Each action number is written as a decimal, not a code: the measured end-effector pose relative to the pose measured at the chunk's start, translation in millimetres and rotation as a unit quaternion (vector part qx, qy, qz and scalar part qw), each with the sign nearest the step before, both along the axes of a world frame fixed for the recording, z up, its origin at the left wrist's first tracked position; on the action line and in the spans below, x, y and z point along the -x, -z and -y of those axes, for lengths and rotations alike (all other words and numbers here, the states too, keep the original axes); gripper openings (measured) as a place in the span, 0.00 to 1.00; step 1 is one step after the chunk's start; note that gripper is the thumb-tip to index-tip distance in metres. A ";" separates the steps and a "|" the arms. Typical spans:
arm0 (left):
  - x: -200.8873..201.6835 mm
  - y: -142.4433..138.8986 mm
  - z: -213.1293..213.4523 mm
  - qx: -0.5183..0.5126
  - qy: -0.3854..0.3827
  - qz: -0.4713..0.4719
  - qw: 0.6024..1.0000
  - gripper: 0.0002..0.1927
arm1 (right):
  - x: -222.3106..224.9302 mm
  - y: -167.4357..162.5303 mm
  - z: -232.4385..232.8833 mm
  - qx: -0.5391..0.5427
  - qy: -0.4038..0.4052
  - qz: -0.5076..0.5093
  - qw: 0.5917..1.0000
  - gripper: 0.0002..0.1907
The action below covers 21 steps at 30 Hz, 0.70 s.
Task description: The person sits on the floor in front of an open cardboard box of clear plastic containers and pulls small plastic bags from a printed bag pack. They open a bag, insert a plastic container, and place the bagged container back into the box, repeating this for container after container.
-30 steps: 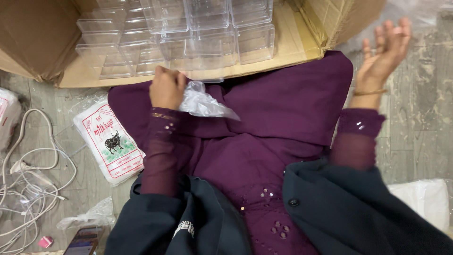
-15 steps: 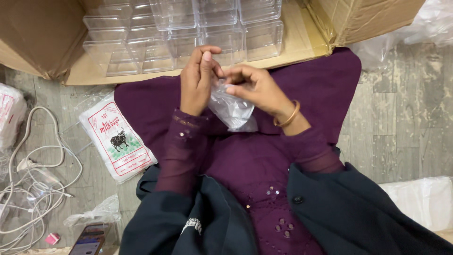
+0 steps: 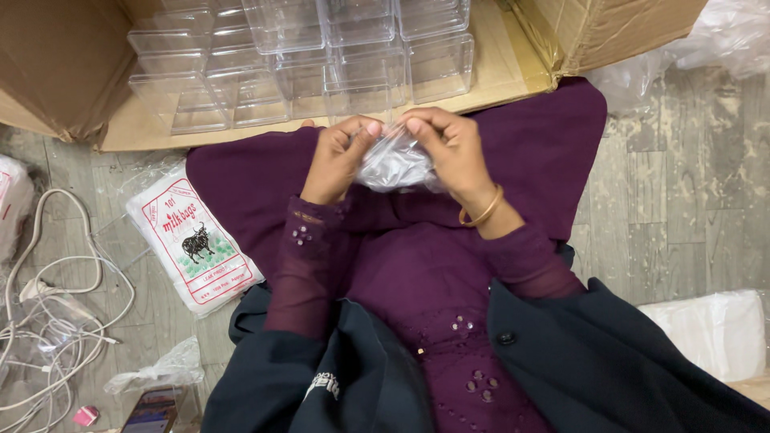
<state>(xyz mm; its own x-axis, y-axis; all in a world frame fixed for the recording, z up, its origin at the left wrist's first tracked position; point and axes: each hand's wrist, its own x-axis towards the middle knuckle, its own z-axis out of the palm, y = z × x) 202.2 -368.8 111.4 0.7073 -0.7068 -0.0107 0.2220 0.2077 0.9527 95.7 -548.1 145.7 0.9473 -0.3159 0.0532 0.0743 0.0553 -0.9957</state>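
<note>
Two hands, left hand [image 3: 341, 160] and right hand [image 3: 451, 148], fingers pinched shut on one clear plastic bag [image 3: 393, 164] above purple lap. Beyond: one cardboard box [image 3: 513, 72], roughly ten clear containers [image 3: 361, 68]. Left: one printed bag pack [image 3: 196, 244].

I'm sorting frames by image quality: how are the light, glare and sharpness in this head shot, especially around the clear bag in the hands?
Head view: soft, even indoor light with faint shadows; the small clear plastic bag shows white glare, pinched between left hand and right hand; the clear boxes glint and blend together; hands sharp, little motion blur; slight wide-angle bending at the edges.
</note>
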 end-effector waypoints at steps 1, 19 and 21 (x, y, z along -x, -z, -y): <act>-0.9 2.3 -2.4 0.028 0.017 -0.047 0.998 0.12 | 0.4 4.4 2.7 -0.101 -0.013 -0.021 0.995 0.10; -53.1 2.3 3.4 -0.292 -0.320 0.374 0.820 0.16 | -73.8 12.5 8.1 0.431 0.078 0.118 0.891 0.24; -47.1 13.0 8.5 -0.279 -0.278 0.351 0.849 0.17 | -64.6 19.6 15.8 0.432 0.097 0.134 0.887 0.25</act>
